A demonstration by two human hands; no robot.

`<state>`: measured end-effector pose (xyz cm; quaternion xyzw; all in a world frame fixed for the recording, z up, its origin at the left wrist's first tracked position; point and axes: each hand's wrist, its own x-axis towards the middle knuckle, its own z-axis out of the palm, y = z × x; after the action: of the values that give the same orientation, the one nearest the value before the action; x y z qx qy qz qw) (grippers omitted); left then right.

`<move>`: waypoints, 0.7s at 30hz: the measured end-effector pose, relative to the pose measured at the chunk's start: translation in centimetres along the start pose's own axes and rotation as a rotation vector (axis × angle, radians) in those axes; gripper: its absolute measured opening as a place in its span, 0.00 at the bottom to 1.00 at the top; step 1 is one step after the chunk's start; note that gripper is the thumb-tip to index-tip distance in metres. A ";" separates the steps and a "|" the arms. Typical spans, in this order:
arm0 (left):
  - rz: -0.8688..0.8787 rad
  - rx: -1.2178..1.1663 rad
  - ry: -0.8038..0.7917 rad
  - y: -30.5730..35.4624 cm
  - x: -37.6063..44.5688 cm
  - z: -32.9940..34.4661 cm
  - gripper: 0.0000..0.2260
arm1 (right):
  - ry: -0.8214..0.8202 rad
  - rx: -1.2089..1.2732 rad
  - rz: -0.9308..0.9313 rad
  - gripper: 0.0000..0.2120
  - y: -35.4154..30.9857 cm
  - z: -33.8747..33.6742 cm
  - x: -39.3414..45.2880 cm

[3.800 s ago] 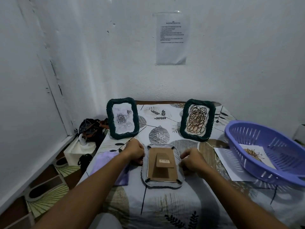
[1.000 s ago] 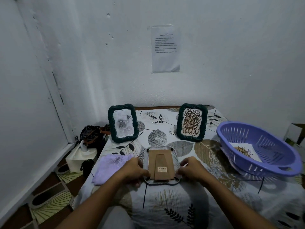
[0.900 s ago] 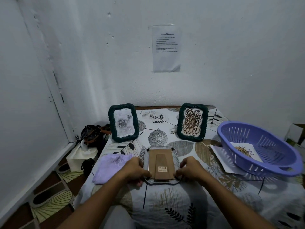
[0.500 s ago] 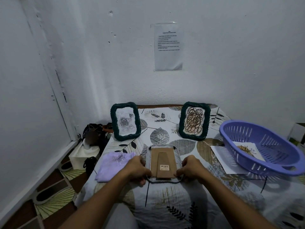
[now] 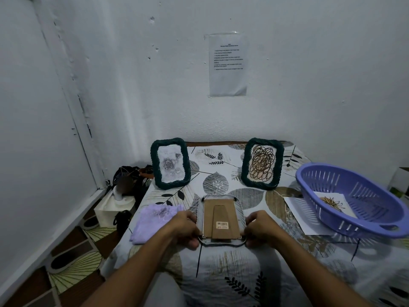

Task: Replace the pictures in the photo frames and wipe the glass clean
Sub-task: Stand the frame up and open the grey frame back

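In a white-walled corner, on a leaf-print bench (image 5: 221, 273), both hands, left (image 5: 184, 229) and right (image 5: 262, 228), have slid down to grip the near corners of the face-down photo frame (image 5: 221, 220), suggesting its cardboard backing comes off next.

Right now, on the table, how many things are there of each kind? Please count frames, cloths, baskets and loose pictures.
Frames: 3, two upright and one face down held by the left hand and right hand
Cloths: 1
Baskets: 1
Loose pictures: 2, one in the basket, one sheet under it
Total: 7
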<state>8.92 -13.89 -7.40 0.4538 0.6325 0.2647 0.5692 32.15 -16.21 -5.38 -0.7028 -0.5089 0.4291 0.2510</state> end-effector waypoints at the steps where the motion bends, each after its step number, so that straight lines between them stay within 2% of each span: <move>1: -0.003 0.039 -0.008 0.3 -0.1 -0.1 0.13 | -0.003 -0.012 -0.003 0.07 0.0 0.0 0.1; 5: 0.035 0.223 -0.036 2.0 -1.0 -0.5 0.05 | -0.010 -0.084 -0.039 0.07 -0.1 -0.2 0.6; 11: 0.219 0.068 0.089 3.8 0.6 -0.2 0.15 | 0.104 -0.033 -0.095 0.11 -1.0 -0.7 2.4; 17: 0.123 -0.137 0.071 4.7 0.7 0.5 0.18 | 0.039 0.041 -0.053 0.08 -2.2 -1.0 2.5; 21: 0.045 -0.132 0.013 5.3 0.3 -0.1 0.25 | 0.023 0.035 -0.036 0.07 -2.3 -0.8 2.5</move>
<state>10.30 -11.24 -2.96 0.4277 0.6070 0.3216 0.5875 31.98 -12.99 -3.98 -0.6940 -0.5109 0.4252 0.2767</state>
